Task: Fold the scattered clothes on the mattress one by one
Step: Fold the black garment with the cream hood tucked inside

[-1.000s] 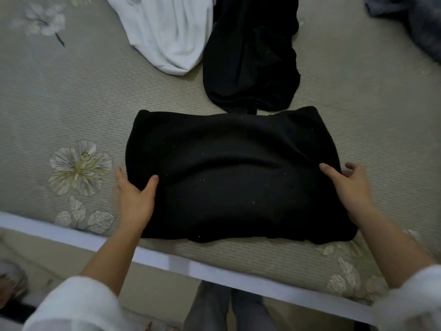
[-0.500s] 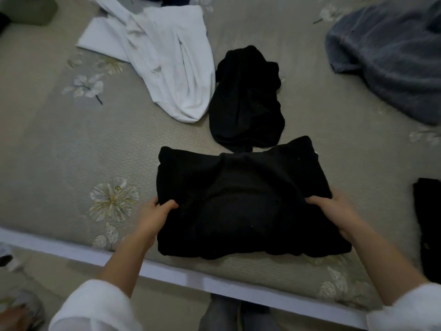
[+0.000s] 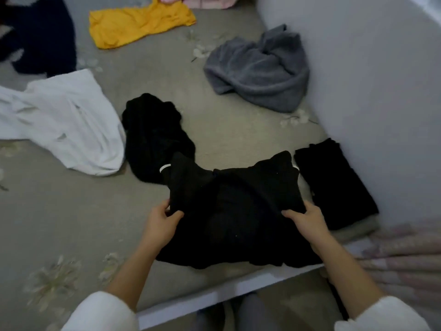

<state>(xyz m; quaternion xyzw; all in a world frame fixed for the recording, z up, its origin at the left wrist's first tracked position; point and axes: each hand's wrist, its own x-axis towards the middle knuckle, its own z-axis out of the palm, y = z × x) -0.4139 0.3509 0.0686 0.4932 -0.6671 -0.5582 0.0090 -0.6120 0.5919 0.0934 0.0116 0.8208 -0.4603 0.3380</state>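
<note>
The left grip [image 3: 162, 223] is pinching the left edge of the folded black garment [image 3: 238, 211], thumb lying on top. The right grip [image 3: 307, 223] is clamping the opposite edge the same way. The garment is stretching between the two grips, sagging in the middle and partly resting on the mattress [image 3: 47, 223] near its front edge. It is looking like thick, soft knit: light, limp and not slippery. It is likely to slump and lose its folds unless both grips are supporting the side edges from underneath. Just beyond the right grip, a folded black stack [image 3: 334, 185] is lying. Beyond the left grip, a crumpled black piece [image 3: 152, 139] is waiting.
</note>
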